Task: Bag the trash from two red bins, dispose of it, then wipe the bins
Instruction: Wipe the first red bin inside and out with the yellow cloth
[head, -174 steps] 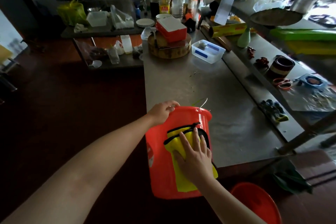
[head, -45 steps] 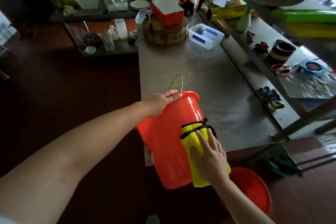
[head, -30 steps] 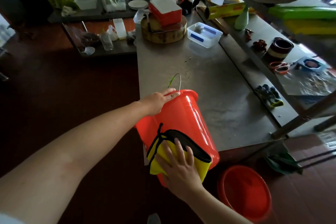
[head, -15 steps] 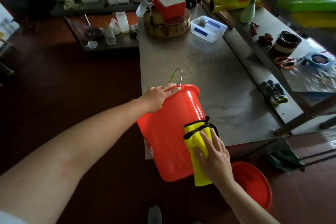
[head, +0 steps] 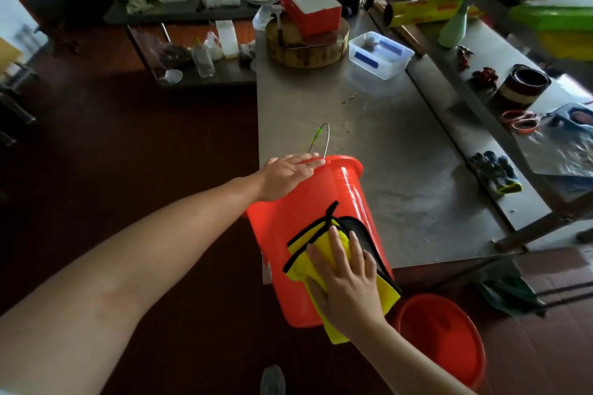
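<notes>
Pressing my right hand flat, fingers straight and slightly fanned, I hold a yellow microfibre cloth with black edging against the smooth, glossy side of the red plastic bin. The cloth is folded and rumpled, and one corner hangs below my palm. The bin is a tapered round bucket, tipped over at the near left corner of the brushed steel table. Its long axis leans from the narrow base, near and low, up to the mouth, which points to the far side. My left hand lies over the left part of the rim, fingers straight along it. A thin wire handle with a green sleeve stands up from the far rim. A second red bin stands upright on the floor at near right, mouth up.
</notes>
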`<move>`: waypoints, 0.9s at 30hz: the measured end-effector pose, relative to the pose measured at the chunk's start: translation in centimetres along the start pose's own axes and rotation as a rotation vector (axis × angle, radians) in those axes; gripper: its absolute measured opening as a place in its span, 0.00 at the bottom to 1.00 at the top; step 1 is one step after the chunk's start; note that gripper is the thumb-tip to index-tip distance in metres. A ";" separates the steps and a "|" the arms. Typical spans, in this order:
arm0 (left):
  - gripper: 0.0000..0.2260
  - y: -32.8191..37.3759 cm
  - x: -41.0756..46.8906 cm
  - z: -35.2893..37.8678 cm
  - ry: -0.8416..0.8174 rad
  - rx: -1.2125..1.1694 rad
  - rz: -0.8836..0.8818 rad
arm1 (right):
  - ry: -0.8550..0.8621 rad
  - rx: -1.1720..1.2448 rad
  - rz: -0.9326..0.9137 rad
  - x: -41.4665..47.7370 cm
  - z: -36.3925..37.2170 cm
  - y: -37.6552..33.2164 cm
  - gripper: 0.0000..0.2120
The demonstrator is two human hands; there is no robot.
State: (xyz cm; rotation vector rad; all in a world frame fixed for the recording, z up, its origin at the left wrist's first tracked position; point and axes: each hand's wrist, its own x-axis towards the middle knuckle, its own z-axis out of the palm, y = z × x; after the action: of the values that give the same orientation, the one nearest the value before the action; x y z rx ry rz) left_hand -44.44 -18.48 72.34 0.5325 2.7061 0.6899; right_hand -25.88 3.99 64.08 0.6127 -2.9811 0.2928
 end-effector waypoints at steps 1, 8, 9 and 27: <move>0.29 0.1 0.0 0.0 0.008 -0.044 0.003 | -0.013 -0.008 0.009 0.9 -0.2 -0.4 0.27; 0.31 -0.4 0.3 0.1 0.036 -0.176 0.019 | -0.026 0.012 0.075 9.2 -1.0 -2.5 0.29; 0.30 -0.5 0.4 0.2 0.033 -0.174 0.017 | -0.031 0.018 0.085 10.3 -1.1 -2.7 0.29; 0.27 -1.1 -0.4 1.8 0.121 0.107 0.073 | 0.004 0.032 0.124 1.1 -0.5 -0.5 0.28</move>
State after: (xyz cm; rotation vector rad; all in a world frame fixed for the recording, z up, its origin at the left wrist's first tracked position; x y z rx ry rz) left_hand -43.73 -18.81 70.33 0.6380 2.8623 0.6166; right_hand -26.68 3.21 64.74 0.4309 -3.0214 0.3508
